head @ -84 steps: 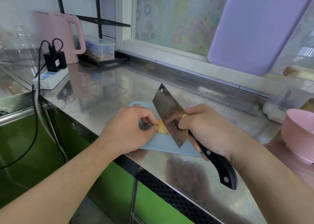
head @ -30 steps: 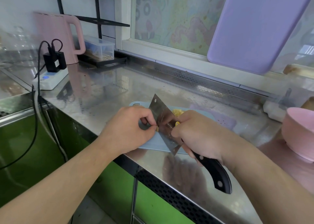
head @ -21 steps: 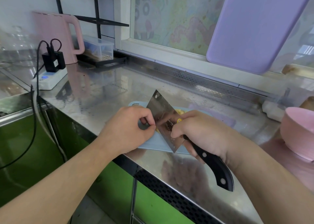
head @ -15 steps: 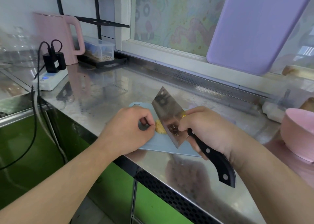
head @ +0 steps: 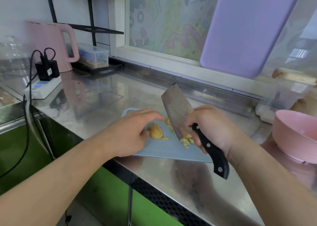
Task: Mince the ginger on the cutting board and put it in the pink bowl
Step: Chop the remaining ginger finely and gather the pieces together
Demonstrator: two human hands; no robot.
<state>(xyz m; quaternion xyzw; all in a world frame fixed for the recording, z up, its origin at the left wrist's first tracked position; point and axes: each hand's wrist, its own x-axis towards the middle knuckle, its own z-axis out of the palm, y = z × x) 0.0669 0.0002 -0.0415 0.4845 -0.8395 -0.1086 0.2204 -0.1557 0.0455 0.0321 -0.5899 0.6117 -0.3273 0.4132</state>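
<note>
While my right hand (head: 211,128) grips the black handle of the cleaver (head: 178,111), its blade stands tilted over the cutting board (head: 164,150). My left hand (head: 130,133) is spread, fingers relaxed, just beside the uncut ginger piece (head: 155,131). Small ginger cubes (head: 187,139) lie under the blade. The pink bowl (head: 295,136) sits to the right of my knife hand.

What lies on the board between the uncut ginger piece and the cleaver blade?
A thin ginger sliver on bare blue cutting board, seen in the head view.
</note>
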